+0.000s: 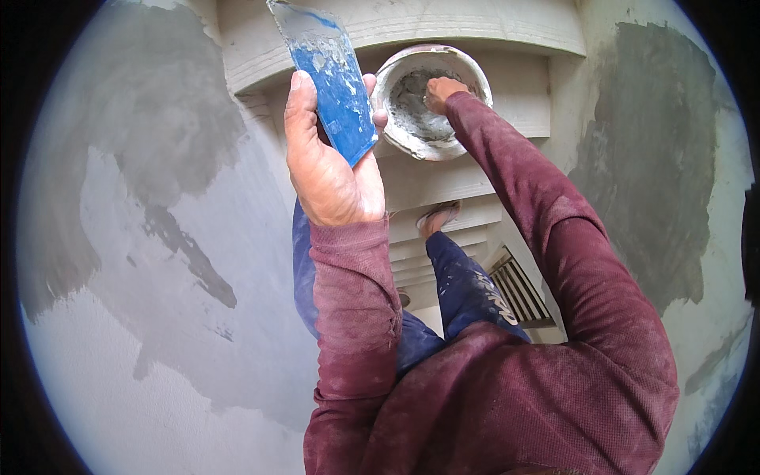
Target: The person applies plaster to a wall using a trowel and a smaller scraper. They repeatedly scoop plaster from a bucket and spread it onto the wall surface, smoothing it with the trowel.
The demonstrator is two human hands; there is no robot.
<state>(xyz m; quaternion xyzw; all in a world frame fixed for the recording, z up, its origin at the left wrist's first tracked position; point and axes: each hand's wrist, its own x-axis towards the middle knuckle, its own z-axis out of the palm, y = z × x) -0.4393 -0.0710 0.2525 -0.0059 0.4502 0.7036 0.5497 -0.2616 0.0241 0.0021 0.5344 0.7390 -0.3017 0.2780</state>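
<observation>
A flat blue plate [339, 99] with slanted ends, smeared with grey-white putty, stands upright in my left hand [336, 178]. My thumb lies along its left side and my fingertips show at its right edge. My right hand [443, 93] reaches into a round bucket [385, 127] with a putty-crusted rim. Its fingers are curled closed over the grey putty [410, 95] inside; whatever they grip is hidden. The bucket rests on a stair step just right of the blue plate.
Pale stairs [435, 186] run down below me, with one sandalled foot [438, 218] on a step. Walls with grey skim-coat patches flank both sides, the left wall [182, 317] and the right wall [649, 158]. A barred railing [518, 289] shows low down beyond my leg.
</observation>
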